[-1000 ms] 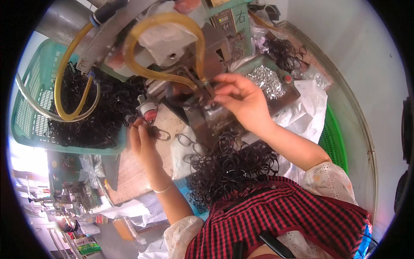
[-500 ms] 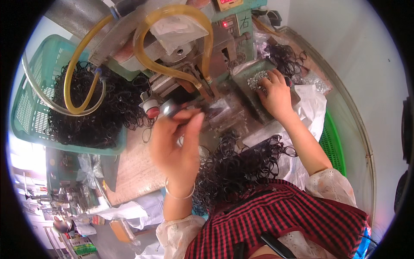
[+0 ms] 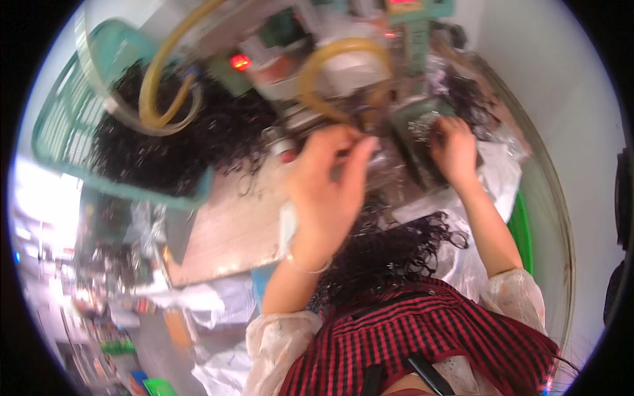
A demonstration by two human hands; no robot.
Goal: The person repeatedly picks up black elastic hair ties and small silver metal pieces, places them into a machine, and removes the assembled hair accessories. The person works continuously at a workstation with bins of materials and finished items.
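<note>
Cluttered bench [image 3: 224,231] carries a machine [image 3: 317,59]; left hand [image 3: 327,181] has risen to its nozzle, fingers pinched, contents unclear; right hand [image 3: 454,146] has moved onto the tray [image 3: 413,122] of clips, grip hidden; black rings [image 3: 389,254] wait in the lap.

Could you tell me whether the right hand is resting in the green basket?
No, the right hand is on a tray of small silvery parts, far from the green basket.

We see black curly rings [image 3: 389,254] piled against our red-and-black checked skirt [image 3: 422,336]. The basket [image 3: 63,125] is teal, the hoses [image 3: 158,92] yellow. A red lamp [image 3: 240,62] glows on the grey-green machine [image 3: 290,39].
</note>
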